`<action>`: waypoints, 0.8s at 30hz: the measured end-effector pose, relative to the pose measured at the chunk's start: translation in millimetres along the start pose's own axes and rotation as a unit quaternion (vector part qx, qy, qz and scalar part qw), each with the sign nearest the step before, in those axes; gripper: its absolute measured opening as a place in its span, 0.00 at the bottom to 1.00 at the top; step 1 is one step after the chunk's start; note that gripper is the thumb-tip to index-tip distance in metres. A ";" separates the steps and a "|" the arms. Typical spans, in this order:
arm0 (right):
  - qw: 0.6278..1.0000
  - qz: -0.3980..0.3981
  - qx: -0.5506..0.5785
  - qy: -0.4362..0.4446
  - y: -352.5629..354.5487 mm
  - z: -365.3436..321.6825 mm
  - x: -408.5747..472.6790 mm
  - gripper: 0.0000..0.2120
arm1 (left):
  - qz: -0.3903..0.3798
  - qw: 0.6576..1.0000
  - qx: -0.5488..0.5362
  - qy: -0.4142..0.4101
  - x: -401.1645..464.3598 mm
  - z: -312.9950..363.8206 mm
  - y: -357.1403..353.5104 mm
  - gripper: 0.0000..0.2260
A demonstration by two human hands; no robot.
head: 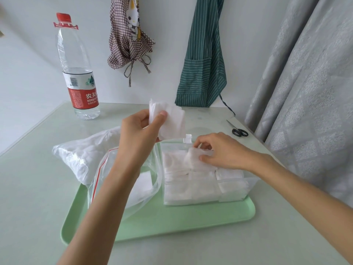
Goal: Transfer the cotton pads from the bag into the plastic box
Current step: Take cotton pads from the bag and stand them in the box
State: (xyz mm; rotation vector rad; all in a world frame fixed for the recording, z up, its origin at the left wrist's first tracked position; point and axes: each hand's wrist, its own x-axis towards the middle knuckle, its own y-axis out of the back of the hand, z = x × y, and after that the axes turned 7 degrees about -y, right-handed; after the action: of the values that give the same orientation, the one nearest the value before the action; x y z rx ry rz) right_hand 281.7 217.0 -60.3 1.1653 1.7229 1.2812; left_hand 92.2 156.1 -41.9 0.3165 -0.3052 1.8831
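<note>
Up above the desk, thin white square cotton pads (170, 119) pinched in left hand (140, 129) fingers; more packed in clear plastic box (236, 190), right hand (219, 152) fingers gripping some there. Clear zip bag (107, 169) beside, on pale green tray (172, 222).

bag (122, 169): thin clear glossy plastic film, crinkled | cotton pads (172, 119): soft matt white fibre | plastic box (236, 188): translucent smooth plastic | tray (172, 222): smooth matt green plastic | table (38, 197): glossy pale surface | bottle (76, 60): clear shiny plastic | curtain (305, 92): grey textured cloth
</note>
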 end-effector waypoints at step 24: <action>0.890 0.082 0.443 -0.072 21.0 -4.2 -26.2 0.11 | -0.070 0.996 0.028 0.043 -5.1 -2.0 -6.5 0.05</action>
State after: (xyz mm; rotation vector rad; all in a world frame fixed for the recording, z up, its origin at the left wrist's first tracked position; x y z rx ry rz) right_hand 292.8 193.6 -38.7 1.8790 2.1890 0.4136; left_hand 99.9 154.5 -45.2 0.2874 -0.1680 1.7641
